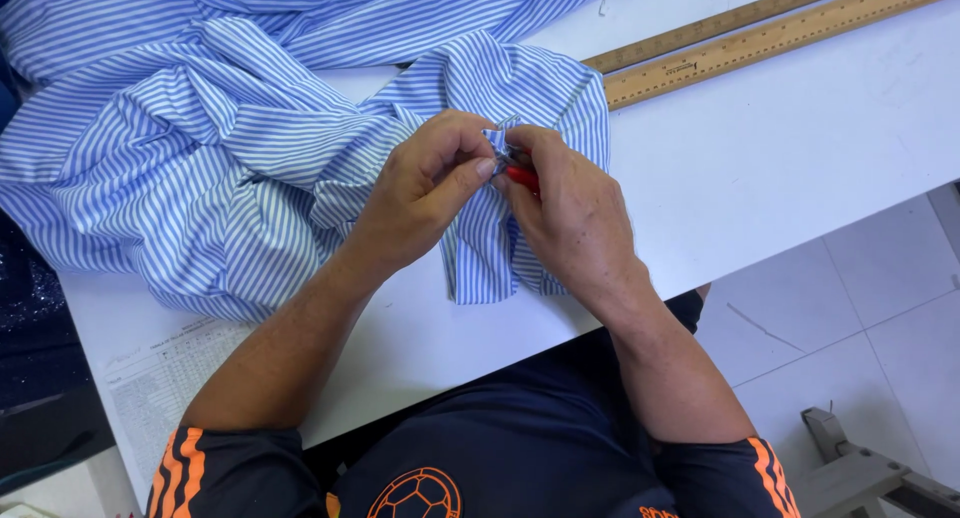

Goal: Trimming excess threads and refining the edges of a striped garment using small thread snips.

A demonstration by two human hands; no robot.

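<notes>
A blue and white striped garment lies bunched across the white table. My left hand pinches a small fold of the striped cloth between thumb and fingers. Right beside it, my right hand grips a small red-handled tool, whose tip meets the pinched fold. Most of the tool is hidden inside the hand. Both hands sit close together above the table's near edge.
Two long wooden rulers lie side by side at the back right of the table. A printed paper sheet rests at the front left under the cloth. A tiled floor and a grey metal frame show at the right.
</notes>
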